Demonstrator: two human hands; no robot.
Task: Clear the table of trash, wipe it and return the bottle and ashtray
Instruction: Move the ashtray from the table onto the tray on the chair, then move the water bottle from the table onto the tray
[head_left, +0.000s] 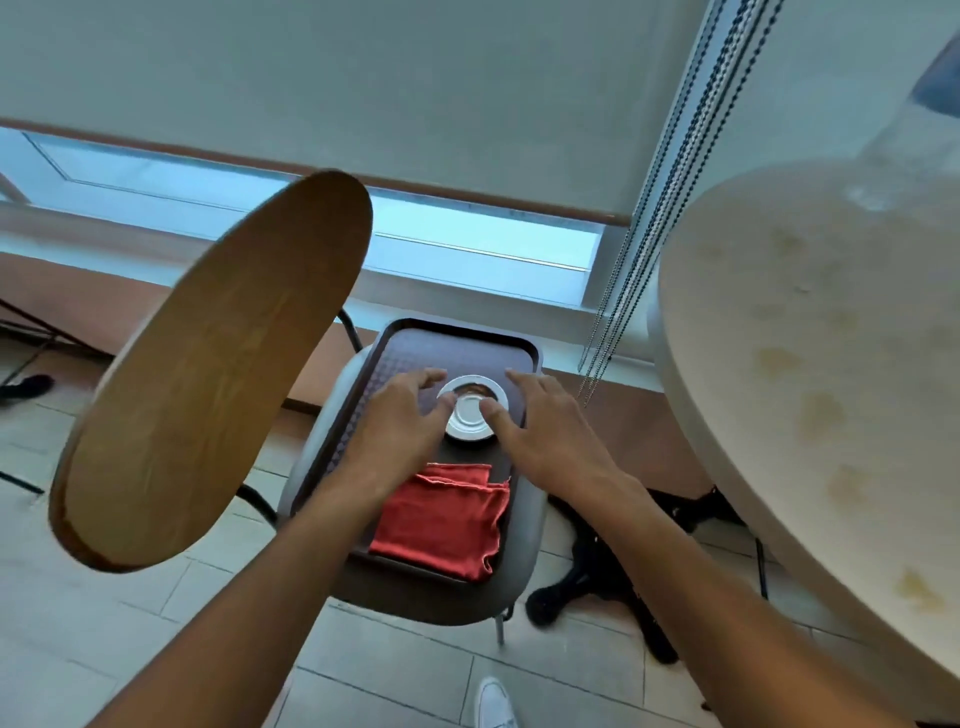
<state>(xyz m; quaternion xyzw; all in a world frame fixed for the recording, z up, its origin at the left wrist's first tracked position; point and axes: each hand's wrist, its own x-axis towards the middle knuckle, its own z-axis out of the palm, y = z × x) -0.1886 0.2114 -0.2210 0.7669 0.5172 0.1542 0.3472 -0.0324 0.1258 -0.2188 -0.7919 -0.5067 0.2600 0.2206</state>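
Progress: the round counter (810, 374) on the right carries no trash in the visible part. Pale yellowish marks show on its top; I cannot tell whether these are stains or surface pattern, so wiping is unconfirmed. No bottle in view. Judgement: clearing looks done; returning the ashtray and bottle is left.

Ashtray (471, 414): white, round, sits on the dark tray (400, 343), which rests on a chair seat (524, 561) beside the counter. A folded red cloth (441, 525) lies on the tray's near end, just beside the ashtray.

Left hand (400, 421): fingers spread and relaxed, thumb at the ashtray's left rim. Right hand (540, 421): fingers spread, thumb touching the right rim. Neither hand grips yet; the ashtray lies between the 2 thumbs.
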